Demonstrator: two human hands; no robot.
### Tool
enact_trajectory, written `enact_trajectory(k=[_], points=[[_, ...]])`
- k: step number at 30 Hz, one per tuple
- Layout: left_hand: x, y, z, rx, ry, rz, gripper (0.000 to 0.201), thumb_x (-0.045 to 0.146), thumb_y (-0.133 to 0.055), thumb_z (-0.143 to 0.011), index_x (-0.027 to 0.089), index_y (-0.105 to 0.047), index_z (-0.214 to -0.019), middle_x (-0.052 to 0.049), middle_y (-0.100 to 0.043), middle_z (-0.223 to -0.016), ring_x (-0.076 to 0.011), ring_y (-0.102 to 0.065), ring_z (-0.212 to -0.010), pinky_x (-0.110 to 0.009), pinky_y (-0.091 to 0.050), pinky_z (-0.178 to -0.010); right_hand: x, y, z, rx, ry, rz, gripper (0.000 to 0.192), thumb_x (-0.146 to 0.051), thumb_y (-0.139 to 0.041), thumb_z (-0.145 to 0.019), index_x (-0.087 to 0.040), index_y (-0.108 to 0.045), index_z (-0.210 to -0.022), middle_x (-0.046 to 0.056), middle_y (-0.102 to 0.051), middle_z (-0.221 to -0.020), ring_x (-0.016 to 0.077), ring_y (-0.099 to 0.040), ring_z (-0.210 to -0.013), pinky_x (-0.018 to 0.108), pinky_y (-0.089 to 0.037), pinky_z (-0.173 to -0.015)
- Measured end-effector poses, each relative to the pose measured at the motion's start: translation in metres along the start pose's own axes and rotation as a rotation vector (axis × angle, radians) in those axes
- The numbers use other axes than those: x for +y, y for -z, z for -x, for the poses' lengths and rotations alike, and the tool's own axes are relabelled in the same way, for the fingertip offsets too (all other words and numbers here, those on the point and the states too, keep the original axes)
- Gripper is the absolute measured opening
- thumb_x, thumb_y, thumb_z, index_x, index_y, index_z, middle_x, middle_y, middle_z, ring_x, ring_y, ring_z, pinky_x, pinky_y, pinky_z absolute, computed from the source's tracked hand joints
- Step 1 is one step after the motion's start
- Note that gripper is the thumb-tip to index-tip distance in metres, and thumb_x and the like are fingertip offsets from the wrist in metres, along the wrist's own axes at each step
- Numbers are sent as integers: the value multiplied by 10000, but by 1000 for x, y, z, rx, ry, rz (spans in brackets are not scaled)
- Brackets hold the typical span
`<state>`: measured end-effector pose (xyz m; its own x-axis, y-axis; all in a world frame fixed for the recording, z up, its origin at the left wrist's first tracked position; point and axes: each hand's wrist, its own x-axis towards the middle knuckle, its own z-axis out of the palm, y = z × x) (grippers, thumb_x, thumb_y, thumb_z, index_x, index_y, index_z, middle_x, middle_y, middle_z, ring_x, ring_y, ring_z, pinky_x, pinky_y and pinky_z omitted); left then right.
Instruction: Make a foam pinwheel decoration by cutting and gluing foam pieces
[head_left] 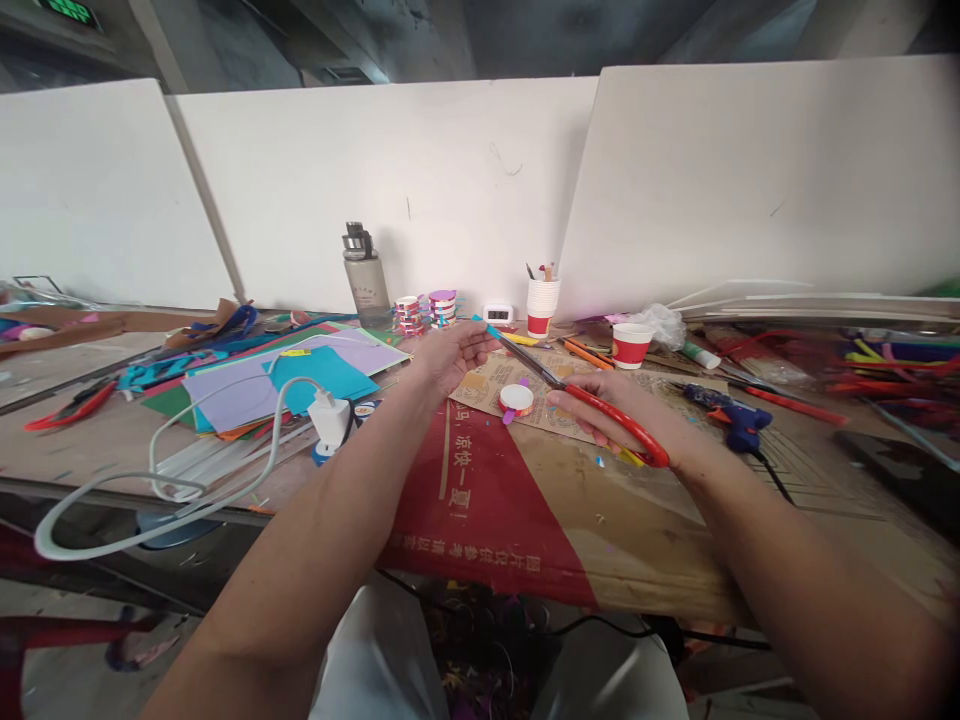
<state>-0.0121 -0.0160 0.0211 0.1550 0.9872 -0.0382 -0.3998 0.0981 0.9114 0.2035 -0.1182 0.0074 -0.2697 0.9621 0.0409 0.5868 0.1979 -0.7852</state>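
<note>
My right hand point(607, 415) is closed through the red handles of the scissors point(577, 395), blades pointing up and left. My left hand point(454, 355) pinches a small blue strip point(487, 327) at the blade tips. Below the blades, 1 red-and-white tape roll point(516, 399) sits on the cardboard point(525, 500). A blue glue gun point(731, 420) lies right.

This is a craft workshop station: the worktop point(112, 430), covered at centre by flattened cardboard point(525, 510), is strewn with coloured paper sheets point(300, 375) at left and pipe cleaners point(885, 365) at far right. A blue glue gun point(739, 425), a glue stick point(701, 355) and paper cups point(541, 305) stand nearby. Plain white partition boards point(750, 180) wall off the back under a bare concrete ceiling point(525, 35).
</note>
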Motion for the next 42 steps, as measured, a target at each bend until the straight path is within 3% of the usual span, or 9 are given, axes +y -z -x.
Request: enact_trajectory(k=[11,19,42], points=[[1,-2,1,9,5,-7,151,98,-607,-855,125,-629,-708,-26,-670,-643,-108,-664,-610,-217,-431,-587,0,0,0,0,11,46,473,-663,-555,-858,-224,-493,-695,-43,-477,-522,114,-484,-384,228,-406,-339],[-1,1,-2,4,-15,-6,109,112,-636,-831,133,-633,-723,-34,-683,-669,-127,-683,-660,-226,-446,-605,-3,0,2,51,252,259,439,-593,-453,-950,-225,-460,-711,-31,-508,-566,114,-477,-473,235,-371,-439],[-3,1,-3,4,-9,-11,116,106,-619,-841,129,-644,-730,-39,-690,-665,-120,-681,-638,-215,-449,-590,1,0,-4,69,228,258,471,-638,-460,-918,-234,-487,-678,-19,-507,-548,127,-449,-458,255,-333,-438]])
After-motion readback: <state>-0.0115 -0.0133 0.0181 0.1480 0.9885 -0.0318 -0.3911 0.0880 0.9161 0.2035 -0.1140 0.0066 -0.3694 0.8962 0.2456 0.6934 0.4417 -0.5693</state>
